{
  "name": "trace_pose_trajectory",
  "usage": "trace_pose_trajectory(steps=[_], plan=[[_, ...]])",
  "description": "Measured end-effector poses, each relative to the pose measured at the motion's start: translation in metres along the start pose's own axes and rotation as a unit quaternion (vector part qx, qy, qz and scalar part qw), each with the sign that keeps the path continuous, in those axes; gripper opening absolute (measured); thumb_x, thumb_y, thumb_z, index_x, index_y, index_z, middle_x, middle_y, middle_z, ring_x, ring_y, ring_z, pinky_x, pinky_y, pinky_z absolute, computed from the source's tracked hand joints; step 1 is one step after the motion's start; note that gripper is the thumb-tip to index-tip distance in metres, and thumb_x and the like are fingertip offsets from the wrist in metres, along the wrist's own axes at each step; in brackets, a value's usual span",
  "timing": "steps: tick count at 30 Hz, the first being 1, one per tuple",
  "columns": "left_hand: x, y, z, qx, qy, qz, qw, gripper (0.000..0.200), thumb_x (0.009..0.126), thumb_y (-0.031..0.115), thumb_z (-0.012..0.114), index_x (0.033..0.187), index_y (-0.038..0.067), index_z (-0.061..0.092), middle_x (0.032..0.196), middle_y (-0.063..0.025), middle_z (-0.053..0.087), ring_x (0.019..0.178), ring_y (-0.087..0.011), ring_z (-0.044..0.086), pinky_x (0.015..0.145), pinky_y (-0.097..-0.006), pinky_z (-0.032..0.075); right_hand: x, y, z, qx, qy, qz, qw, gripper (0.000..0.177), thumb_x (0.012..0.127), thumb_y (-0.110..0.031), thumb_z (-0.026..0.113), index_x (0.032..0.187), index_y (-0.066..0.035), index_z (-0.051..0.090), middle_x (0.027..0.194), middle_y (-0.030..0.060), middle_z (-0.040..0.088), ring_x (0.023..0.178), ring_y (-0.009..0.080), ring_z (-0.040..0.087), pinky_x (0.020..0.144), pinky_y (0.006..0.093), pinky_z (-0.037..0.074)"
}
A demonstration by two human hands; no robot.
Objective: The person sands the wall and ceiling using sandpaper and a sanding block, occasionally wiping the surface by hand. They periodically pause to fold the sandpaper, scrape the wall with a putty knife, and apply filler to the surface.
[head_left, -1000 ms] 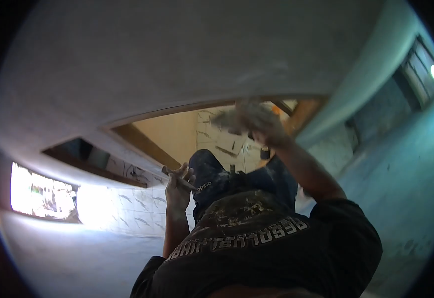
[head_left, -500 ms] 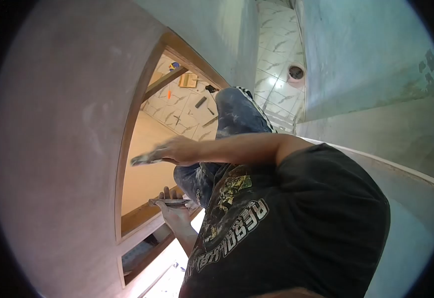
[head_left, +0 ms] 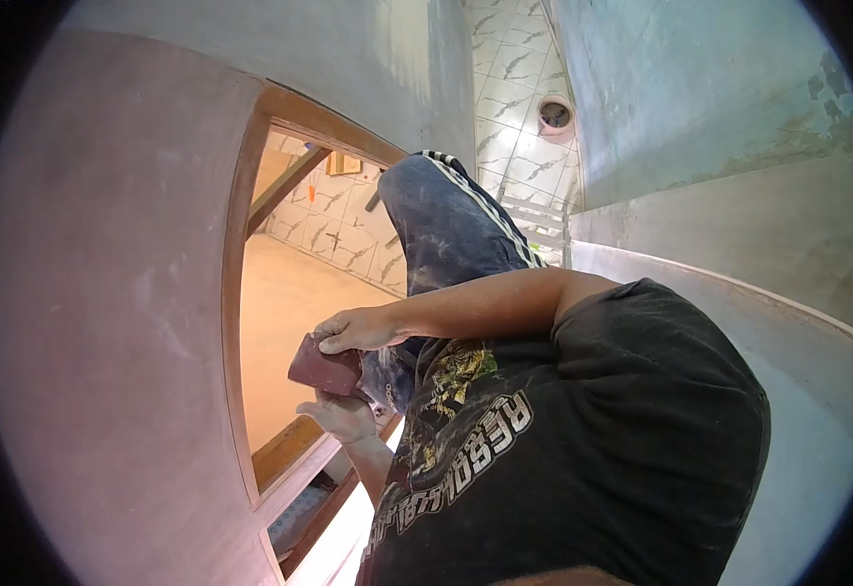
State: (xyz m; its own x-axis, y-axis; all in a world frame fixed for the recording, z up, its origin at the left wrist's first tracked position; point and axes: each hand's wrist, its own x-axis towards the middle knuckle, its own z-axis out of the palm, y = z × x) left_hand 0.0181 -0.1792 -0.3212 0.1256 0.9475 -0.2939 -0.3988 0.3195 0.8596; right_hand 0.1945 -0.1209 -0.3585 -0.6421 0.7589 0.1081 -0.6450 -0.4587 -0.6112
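A reddish-brown piece of sandpaper [head_left: 325, 367] is between my two hands, its broad face towards me. My right hand [head_left: 360, 330] grips its upper edge, the thumb pressed on the face. Beneath it, my left hand [head_left: 346, 418] supports the lower edge with a dusty palm turned up and the thumb stretched out to the side. The left fingers are partly hidden behind the sheet. Both hands are in front of my knees, near a brown wooden frame [head_left: 234, 283] in the wall.
A plastered wall [head_left: 104, 273] fills the left side. Through the framed opening, several tools lie on a tiled floor, an orange one [head_left: 312, 193] among them. A diagonal wooden bar [head_left: 288, 191] crosses the opening. A round bucket-like container [head_left: 555, 117] stands on tiles at the upper right.
My right hand has come down and back from the frame to the sandpaper. The sheet, seen edge-on in my left hand before, now faces me. The view has shifted slightly.
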Motion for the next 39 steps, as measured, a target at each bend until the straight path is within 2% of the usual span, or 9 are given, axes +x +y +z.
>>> trace_pose_trajectory(steps=[6,10,12,19,27,32,34,37,39], plan=[[0.009,-0.009,0.046,0.2,0.195,0.095,0.955,0.062,0.095,0.055,0.042,0.127,0.002,0.044,0.103,-0.0087,0.055,0.083,-0.0163,0.052,0.065,-0.0297,0.042,-0.01,-0.008,-0.004,-0.345,0.058,-0.069,0.934,0.031,0.099,-0.027,0.045,0.112,0.0,0.053,0.104,0.0084,0.059,0.097,0.017,0.054,0.086,0.0333,0.042],[0.017,-0.003,0.018,0.21,0.173,0.119,0.955,0.058,0.096,0.051,0.043,0.129,0.003,0.044,0.104,-0.0088,0.056,0.085,-0.0156,0.053,0.065,-0.0295,0.043,-0.009,0.001,-0.016,-0.154,0.113,-0.015,0.982,0.04,0.1,-0.036,0.037,0.117,-0.002,0.052,0.107,0.012,0.057,0.097,0.0217,0.056,0.084,0.0353,0.046],[0.015,0.005,0.023,0.132,0.119,0.098,0.979,0.056,0.098,0.038,0.045,0.137,-0.002,0.035,0.13,-0.0156,0.048,0.114,-0.0268,0.051,0.096,-0.0386,0.043,-0.01,0.004,-0.024,-0.072,0.158,0.043,0.984,0.044,0.101,-0.04,0.034,0.119,-0.003,0.051,0.108,0.0126,0.056,0.096,0.023,0.056,0.084,0.0366,0.047],[0.014,-0.006,0.056,0.228,0.014,0.096,0.969,0.056,0.097,0.042,0.045,0.135,0.001,0.037,0.125,-0.013,0.051,0.11,-0.0241,0.053,0.094,-0.0385,0.043,-0.017,-0.003,-0.021,0.134,-0.012,0.11,0.985,0.048,0.1,-0.044,0.031,0.128,-0.007,0.046,0.124,0.0172,0.05,0.108,0.0267,0.054,0.086,0.0468,0.05],[0.006,0.056,0.012,0.211,0.069,0.309,0.925,0.048,0.098,0.034,0.048,0.126,-0.004,0.044,0.121,-0.0136,0.053,0.111,-0.0232,0.051,0.097,-0.0365,0.041,-0.005,0.017,-0.053,0.094,0.002,0.093,0.991,0.033,0.098,-0.033,0.047,0.109,-0.003,0.055,0.085,0.0061,0.061,0.076,0.0171,0.061,0.071,0.0311,0.051],[-0.017,0.263,0.034,0.331,0.417,0.631,0.565,0.037,0.096,0.015,0.046,0.121,-0.011,0.052,0.122,-0.0186,0.057,0.109,-0.0262,0.057,0.096,-0.0371,0.046,-0.014,0.004,-0.066,0.058,0.074,0.098,0.991,0.046,0.098,-0.033,0.047,0.119,0.007,0.044,0.068,0.0044,0.053,0.079,0.0171,0.057,0.067,0.0299,0.047],[-0.035,0.35,0.066,0.614,0.363,0.686,0.147,0.037,0.1,0.016,0.039,0.129,-0.005,0.048,0.135,-0.0173,0.048,0.126,-0.0289,0.046,0.111,-0.0356,0.032,-0.014,0.0,-0.066,0.023,0.068,0.079,0.994,0.048,0.099,-0.035,0.046,0.12,0.009,0.043,0.067,0.0052,0.053,0.077,0.0171,0.057,0.066,0.0292,0.045],[-0.025,0.446,0.077,0.519,0.492,0.672,0.192,0.041,0.101,0.019,0.033,0.136,0.001,0.042,0.136,-0.0193,0.047,0.127,-0.0316,0.044,0.108,-0.0402,0.034,-0.018,-0.007,-0.069,-0.011,0.054,0.079,0.995,0.044,0.1,-0.034,0.043,0.12,0.006,0.043,0.068,0.0053,0.055,0.079,0.0183,0.057,0.07,0.0316,0.046],[0.003,0.459,0.129,0.523,0.368,0.731,0.237,0.041,0.1,0.022,0.034,0.135,0.003,0.045,0.132,-0.0195,0.049,0.124,-0.0311,0.046,0.104,-0.0402,0.038,-0.019,-0.009,-0.072,-0.029,0.042,0.057,0.997,0.049,0.099,-0.036,0.044,0.12,0.008,0.043,0.067,0.0049,0.054,0.077,0.0171,0.056,0.07,0.0308,0.046]])
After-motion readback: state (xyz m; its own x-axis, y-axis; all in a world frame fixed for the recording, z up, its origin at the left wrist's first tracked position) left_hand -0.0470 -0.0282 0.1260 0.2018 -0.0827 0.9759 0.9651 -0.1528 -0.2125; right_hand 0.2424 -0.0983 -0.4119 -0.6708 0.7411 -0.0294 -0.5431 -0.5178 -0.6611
